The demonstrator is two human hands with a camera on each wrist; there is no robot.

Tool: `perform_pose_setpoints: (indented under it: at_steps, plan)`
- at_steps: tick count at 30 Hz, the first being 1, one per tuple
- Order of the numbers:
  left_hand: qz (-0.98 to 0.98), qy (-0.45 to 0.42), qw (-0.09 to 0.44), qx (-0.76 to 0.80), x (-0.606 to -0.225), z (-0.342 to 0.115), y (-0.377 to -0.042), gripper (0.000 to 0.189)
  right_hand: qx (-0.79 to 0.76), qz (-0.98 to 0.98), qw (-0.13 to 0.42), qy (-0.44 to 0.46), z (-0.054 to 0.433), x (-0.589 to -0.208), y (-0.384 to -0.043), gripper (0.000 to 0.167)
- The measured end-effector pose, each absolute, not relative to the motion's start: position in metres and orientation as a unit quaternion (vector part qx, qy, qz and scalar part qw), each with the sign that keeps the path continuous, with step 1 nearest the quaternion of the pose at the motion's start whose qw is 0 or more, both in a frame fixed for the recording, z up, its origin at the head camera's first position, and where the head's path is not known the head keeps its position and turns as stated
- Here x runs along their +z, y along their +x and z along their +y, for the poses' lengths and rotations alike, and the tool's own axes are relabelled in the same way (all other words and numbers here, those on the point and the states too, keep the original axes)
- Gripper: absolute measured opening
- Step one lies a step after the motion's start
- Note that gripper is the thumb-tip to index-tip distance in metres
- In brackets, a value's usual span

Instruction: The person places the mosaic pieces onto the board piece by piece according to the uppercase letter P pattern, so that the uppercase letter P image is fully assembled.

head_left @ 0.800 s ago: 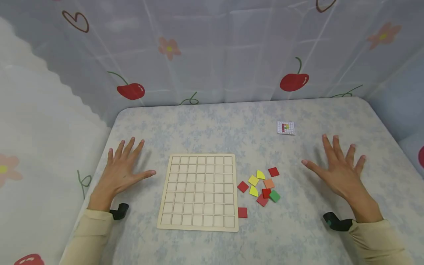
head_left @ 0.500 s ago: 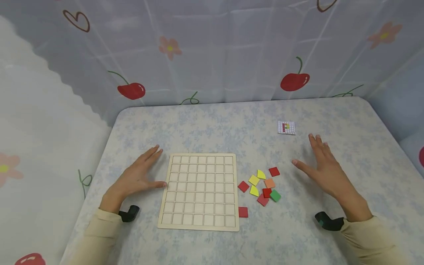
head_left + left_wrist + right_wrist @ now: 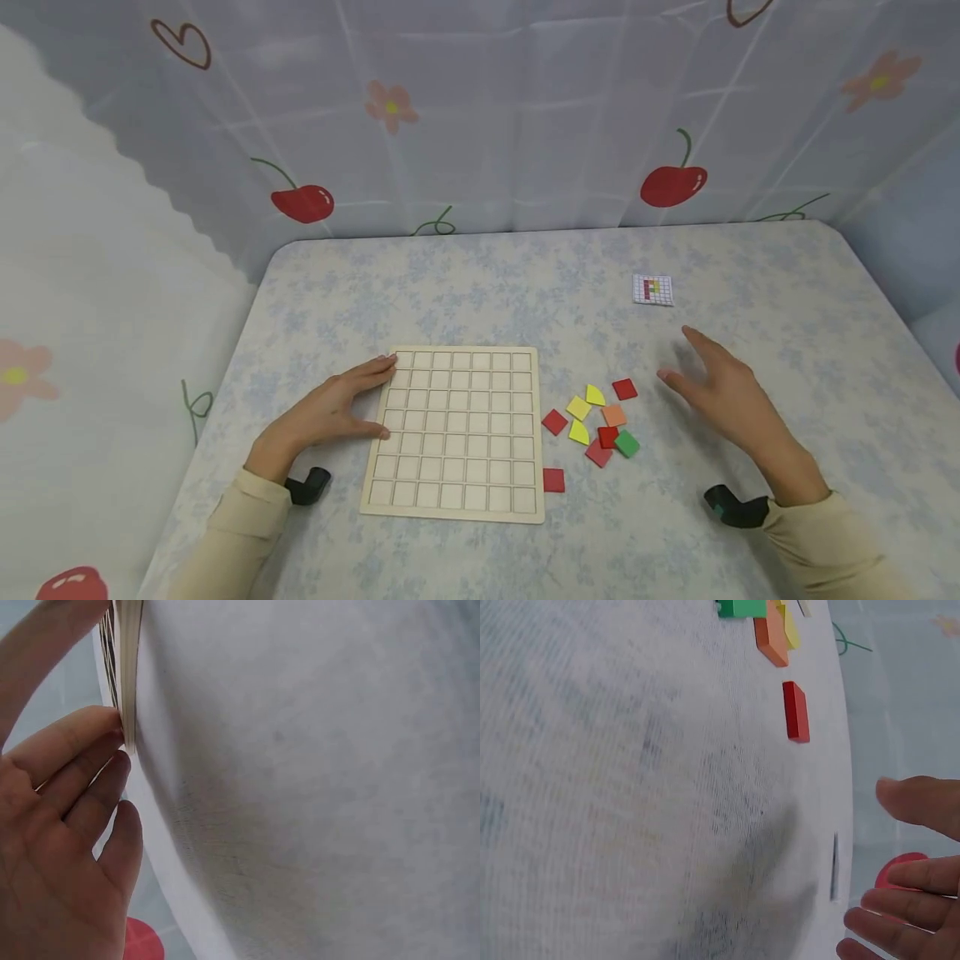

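Note:
A pale wooden board [image 3: 455, 425] with a grid of square recesses lies flat on the table. My left hand [image 3: 322, 417] reaches over its left side, the fingertips at the upper left corner and the thumb at the left rim. In the left wrist view, nearly straight fingers [image 3: 86, 739] meet the board's edge [image 3: 129, 675]. My right hand [image 3: 731, 408], with nothing in it, hovers right of a loose group of tiles. Among these are red squares [image 3: 625, 389], an orange square [image 3: 613, 415], a green square [image 3: 627, 444], a yellow square [image 3: 578, 407] and two yellow quarter-rounds [image 3: 579, 432].
A small card [image 3: 653, 290] printed with a coloured grid pattern lies toward the back right of the table. One red tile [image 3: 553, 480] sits against the board's right side near its lower corner. A cherry-printed curtain [image 3: 495, 117] hangs behind the table's back edge.
My left hand has moved right from beside the board to its left edge. My right hand has come left toward the tiles, its spread fingers drawing together. Board and tiles stay put.

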State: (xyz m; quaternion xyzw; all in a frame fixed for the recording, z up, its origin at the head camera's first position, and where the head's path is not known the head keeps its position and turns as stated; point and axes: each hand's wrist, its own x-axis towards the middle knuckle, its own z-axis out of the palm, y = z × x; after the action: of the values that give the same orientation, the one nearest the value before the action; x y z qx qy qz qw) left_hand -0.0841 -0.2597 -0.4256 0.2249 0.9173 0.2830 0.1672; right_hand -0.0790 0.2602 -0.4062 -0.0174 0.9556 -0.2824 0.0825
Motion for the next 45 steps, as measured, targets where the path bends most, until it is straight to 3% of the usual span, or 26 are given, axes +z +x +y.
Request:
perform_pose_setpoints:
  at_steps: [6, 10, 17, 26, 38, 45]
  plan:
    - [0.919, 0.217, 0.183, 0.274, -0.423, -0.258, -0.085, 0.098, -0.285, 0.953, 0.077, -0.063, 0.233, -0.406, -0.074, 0.057]
    - [0.918, 0.216, 0.187, 0.274, -0.422, -0.257, -0.086, 0.098, -0.293, 0.947, 0.081, -0.101, 0.211, -0.406, -0.071, 0.048]
    - [0.919, 0.216, 0.191, 0.268, -0.422, -0.255, -0.086, 0.098, -0.287, 0.944, 0.104, -0.123, 0.187, -0.416, -0.074, 0.041]
    - [0.925, 0.223, 0.18, 0.248, -0.418, -0.253, -0.088, 0.096, -0.277, 0.945, 0.079, -0.155, 0.18, -0.425, -0.078, 0.032]
    - [0.921, 0.216, 0.213, 0.245, -0.41, -0.248, -0.087, 0.095, -0.275, 0.949, 0.072, -0.139, 0.179, -0.423, -0.086, 0.025]
    - [0.916, 0.217, 0.235, 0.243, -0.405, -0.246, -0.087, 0.094, -0.302, 0.937, 0.076, -0.159, 0.149, -0.413, -0.096, 0.023]
